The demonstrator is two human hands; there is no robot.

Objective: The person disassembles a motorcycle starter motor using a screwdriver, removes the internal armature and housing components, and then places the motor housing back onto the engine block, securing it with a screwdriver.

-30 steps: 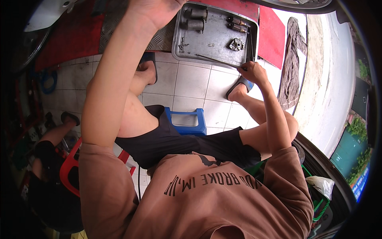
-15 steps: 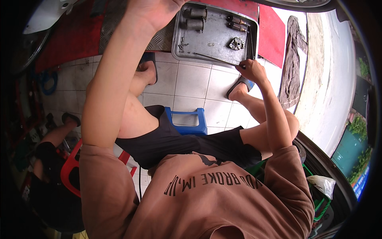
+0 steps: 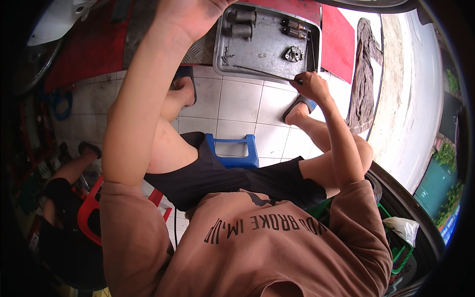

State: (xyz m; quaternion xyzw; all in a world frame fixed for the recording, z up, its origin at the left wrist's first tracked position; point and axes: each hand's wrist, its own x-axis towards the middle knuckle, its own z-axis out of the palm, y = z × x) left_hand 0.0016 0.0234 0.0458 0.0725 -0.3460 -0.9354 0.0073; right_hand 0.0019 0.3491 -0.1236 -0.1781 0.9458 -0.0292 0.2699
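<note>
The right hand (image 3: 310, 86) pinches a thin metal rod (image 3: 262, 72) lying across the dull grey steel tray's (image 3: 267, 47) near edge; the left hand (image 3: 190, 15), seemingly loosely open, hovers at its left edge.

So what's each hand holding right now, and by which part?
The right hand pinches a thin metal rod at its near end; the rest lies across the grey metal tray. The left hand is cut off at the top edge, so its hold cannot be told.

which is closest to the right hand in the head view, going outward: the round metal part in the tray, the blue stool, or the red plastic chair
From the right hand:
1. Round metal part, just above it in the grey tray.
2. Blue stool, lower left, between the legs.
3. Red plastic chair, far lower left.
</note>
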